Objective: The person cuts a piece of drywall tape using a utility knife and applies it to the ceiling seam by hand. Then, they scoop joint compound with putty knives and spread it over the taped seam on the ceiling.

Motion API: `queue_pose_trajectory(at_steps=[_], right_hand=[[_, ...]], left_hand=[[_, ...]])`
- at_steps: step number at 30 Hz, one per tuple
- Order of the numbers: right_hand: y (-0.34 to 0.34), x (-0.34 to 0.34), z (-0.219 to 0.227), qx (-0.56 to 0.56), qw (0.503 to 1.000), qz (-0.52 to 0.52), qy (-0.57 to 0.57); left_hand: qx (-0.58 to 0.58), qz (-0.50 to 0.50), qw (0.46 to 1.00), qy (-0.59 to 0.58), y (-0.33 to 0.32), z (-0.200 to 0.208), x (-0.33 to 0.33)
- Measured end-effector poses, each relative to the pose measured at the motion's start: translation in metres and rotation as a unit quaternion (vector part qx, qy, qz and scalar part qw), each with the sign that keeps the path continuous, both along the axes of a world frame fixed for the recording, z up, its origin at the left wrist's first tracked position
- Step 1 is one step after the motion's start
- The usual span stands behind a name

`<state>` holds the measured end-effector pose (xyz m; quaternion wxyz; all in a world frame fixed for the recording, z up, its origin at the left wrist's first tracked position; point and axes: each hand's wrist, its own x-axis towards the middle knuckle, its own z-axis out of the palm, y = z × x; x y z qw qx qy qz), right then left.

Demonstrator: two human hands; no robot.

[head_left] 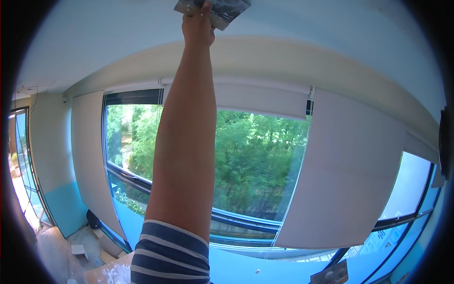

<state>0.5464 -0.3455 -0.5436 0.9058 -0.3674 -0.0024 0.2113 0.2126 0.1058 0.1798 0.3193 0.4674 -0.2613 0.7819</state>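
Note:
My left arm stretches straight up through the middle of the view, in a blue-and-white striped sleeve. At its end my left hand [198, 29] is closed round a wide putty knife [228, 10], one finger laid along its blade. White smears mark the grey metal. The blade lies against or very close to the pale ceiling [302, 21]; I cannot tell whether it touches. At the lower right edge a second flat blade [329, 274] with a dark, smeared face shows in part; whatever holds it is out of the picture. My right hand is not in view.
Ahead are wide windows [257, 165] with trees outside and pale roller blinds [340, 170] at different heights. A doorway [23, 161] stands at the far left. Low on the left lie boards and boxes [79, 252] on the floor and a white pasty heap [117, 273].

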Motion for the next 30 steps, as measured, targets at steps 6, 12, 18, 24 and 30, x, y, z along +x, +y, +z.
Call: queue_pose_trajectory(at_steps=[6, 12, 18, 24, 30], right_hand=[[-0.015, 0.010, -0.032, 0.000, 0.999, -0.031, 0.007], [0.003, -0.011, -0.016, 0.010, 0.999, -0.028, 0.035], [0.029, -0.032, 0.023, -0.005, 0.998, -0.022, 0.063], [0.033, -0.024, 0.006, -0.019, 0.998, -0.009, 0.065], [0.012, -0.006, -0.013, -0.004, 0.997, 0.000, 0.081]], left_hand=[[-0.104, -0.036, 0.994, -0.012, 0.003, -0.001, 0.001], [0.018, -0.133, 0.990, -0.046, 0.023, -0.023, 0.020], [-0.032, -0.114, 0.990, 0.071, -0.037, -0.002, 0.048], [-0.177, -0.009, 0.984, -0.003, 0.013, -0.016, 0.051], [-0.285, 0.047, 0.932, -0.218, -0.018, -0.045, 0.051]])
